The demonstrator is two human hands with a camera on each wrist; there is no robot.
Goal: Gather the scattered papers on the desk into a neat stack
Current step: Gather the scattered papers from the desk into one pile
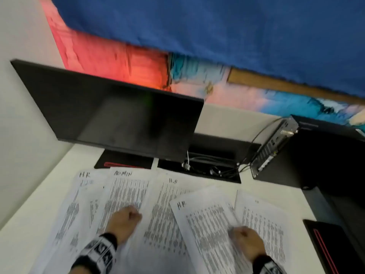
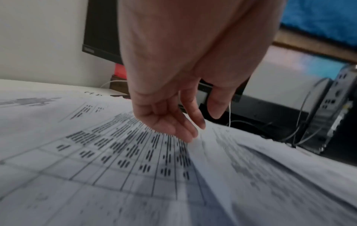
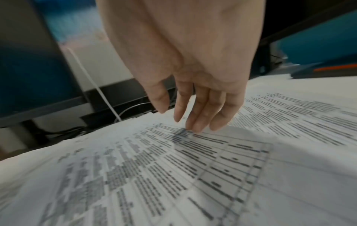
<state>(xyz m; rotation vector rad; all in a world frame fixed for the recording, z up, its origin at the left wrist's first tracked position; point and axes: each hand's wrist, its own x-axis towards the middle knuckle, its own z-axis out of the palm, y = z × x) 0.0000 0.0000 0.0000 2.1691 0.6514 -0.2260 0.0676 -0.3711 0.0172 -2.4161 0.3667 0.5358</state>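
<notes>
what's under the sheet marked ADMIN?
The ADMIN sheet overlaps an HR sheet at its left edge and another HR sheet at its right. The left hand is on it. What lies beneath its middle is covered.

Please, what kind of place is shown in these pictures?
Probably an office desk. A dark monitor stands at the back, a small computer box with cables sits to its right, and printed papers headed "HR" and "ADMIN" cover the white desk.
</notes>
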